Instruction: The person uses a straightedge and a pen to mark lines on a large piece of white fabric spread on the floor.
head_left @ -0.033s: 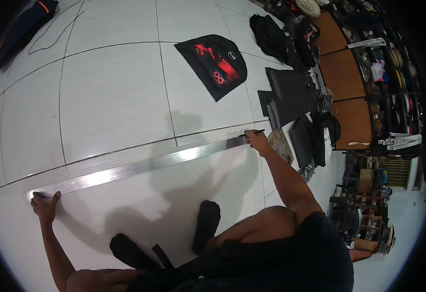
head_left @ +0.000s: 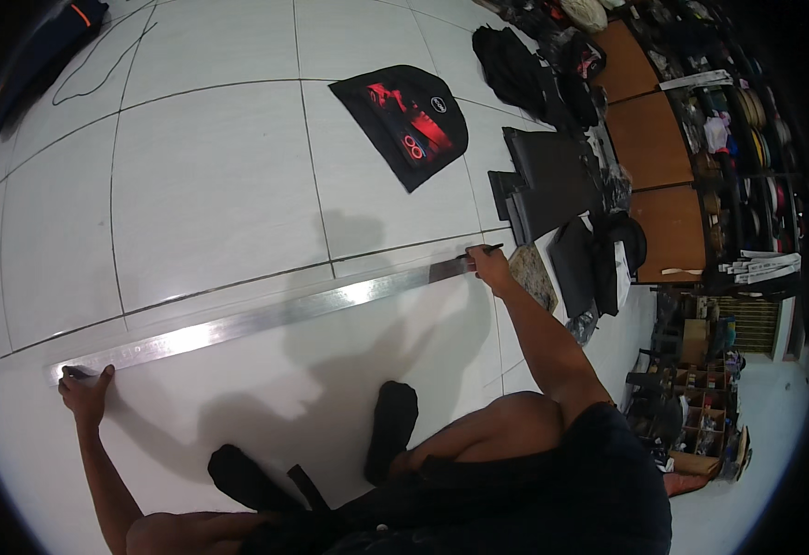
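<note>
From where I stand, the person's left arm reaches out steeply, the left hand [head_left: 86,396] down at the near-left end of the ruler [head_left: 265,319], thumb spread away from the fingers over the metal. The right arm slants forward and inward; the right hand [head_left: 489,266] is bent over the other end, its fingers pinching a dark pen [head_left: 494,248] that juts rightward. The ruler lies flat on the tiled floor [head_left: 210,203], beyond the feet, its long axis running crosswise from left to right, the right end angled farther from the body, roughly along a nearby tile joint [head_left: 228,287].
</note>
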